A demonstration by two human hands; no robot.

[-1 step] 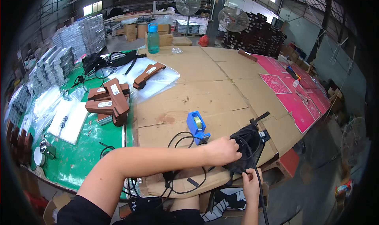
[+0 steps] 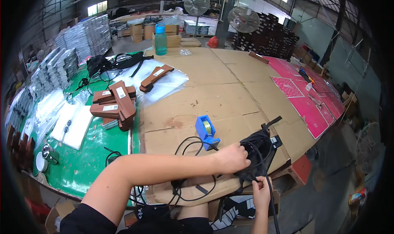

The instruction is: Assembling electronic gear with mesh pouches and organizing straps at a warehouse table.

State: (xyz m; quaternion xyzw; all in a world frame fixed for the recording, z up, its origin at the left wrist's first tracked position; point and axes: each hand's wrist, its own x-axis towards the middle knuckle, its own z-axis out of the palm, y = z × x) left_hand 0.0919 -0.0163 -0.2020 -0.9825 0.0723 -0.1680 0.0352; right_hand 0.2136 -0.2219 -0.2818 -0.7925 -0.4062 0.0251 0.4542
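Pinching, seen in the head view: your right hand (image 2: 262,193) closes thumb and forefinger on the lower edge of the black pouch (image 2: 254,165). The pouch lies at the near edge of the cardboard-covered table (image 2: 205,86), toward its near right corner. Your left hand (image 2: 233,157) is curled narrow against the pouch's left side; cannot tell whether its fingertips grip the fabric. A thick black cable (image 2: 271,201) runs across the pouch and down past your right hand. Blue tape dispenser (image 2: 202,129) stands just beyond your left hand. Blue bottle (image 2: 161,43) stands near the table's far edge.
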